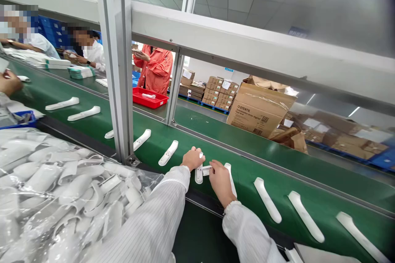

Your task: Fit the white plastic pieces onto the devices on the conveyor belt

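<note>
My left hand (191,159) is closed on the upper end of a white plastic shell (198,177), whose open inner side shows small dark details. Beside it my right hand (220,181) pinches a small white plastic piece (206,170), held against or very close to the shell's side. Partly behind my right hand, another long white shell (230,174) lies on the green conveyor belt (247,167). To the left, a similar shell (168,153) rests with its inside facing up. My fingertips hide part of the contact between the two pieces.
A bag of loose white covers (70,193) fills the lower left. More shells (268,200) lie spaced along the belt. A metal post (115,61) rises at left of centre. Across the belt stand a red tray (149,100), a large carton (259,109) and co-workers.
</note>
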`<state>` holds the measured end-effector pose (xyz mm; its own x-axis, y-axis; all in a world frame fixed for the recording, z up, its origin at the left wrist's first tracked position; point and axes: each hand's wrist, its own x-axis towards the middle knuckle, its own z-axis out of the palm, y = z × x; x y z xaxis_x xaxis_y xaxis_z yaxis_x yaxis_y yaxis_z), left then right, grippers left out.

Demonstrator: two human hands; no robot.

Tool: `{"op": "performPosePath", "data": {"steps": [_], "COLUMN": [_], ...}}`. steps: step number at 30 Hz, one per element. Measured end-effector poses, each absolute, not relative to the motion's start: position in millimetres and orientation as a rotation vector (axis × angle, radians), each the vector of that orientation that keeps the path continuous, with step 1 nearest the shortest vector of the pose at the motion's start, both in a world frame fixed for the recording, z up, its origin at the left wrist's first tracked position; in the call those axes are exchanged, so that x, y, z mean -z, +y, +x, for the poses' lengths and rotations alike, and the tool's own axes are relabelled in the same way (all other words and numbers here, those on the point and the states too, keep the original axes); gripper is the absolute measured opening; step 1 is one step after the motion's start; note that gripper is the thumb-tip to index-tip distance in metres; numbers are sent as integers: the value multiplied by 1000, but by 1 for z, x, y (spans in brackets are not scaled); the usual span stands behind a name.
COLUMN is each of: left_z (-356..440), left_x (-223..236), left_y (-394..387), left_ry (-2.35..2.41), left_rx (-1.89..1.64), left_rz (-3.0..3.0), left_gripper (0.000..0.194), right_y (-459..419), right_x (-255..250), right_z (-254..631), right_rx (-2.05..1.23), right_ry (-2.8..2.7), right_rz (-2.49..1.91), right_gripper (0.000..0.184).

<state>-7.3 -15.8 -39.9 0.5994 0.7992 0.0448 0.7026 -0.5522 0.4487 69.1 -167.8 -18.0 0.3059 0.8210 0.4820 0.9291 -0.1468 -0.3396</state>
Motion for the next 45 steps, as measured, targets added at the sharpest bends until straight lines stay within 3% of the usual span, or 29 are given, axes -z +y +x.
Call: {"op": "performPosePath", "data": {"steps": [5, 9, 20, 30, 38, 42, 45], "left_z": [2, 11, 31, 49, 69, 75, 63], "left_x": [40, 42, 38, 38, 40, 20, -3], "left_y": [-23, -30, -51, -64, -74, -83, -82], "left_ry": [1194, 1186, 1124, 1093, 1068, 984, 906], "left_rx": [-355, -373, -397, -378, -307, -130, -223], "left_rz": [2436, 2417, 2406, 2380, 2379, 2378, 2486], "left_gripper": [30, 29, 32, 32, 35, 49, 68], "right_y": [-171, -195, -237, -247, -237, -243, -266], "right_x": [51, 57, 26, 32, 38, 28, 5], "right_z": [61, 56, 48, 58, 103, 113, 124], "right_rx": [651, 758, 137, 187, -17, -46, -49], "right_ry": [-1771, -1948, -1830, -1711, -1696, -1694, -1636], "right_rz": [-1921, -1851, -2249, -2539, -2349, -2330, -2298], "right_gripper": [45, 49, 41, 40, 35, 39, 42]}}
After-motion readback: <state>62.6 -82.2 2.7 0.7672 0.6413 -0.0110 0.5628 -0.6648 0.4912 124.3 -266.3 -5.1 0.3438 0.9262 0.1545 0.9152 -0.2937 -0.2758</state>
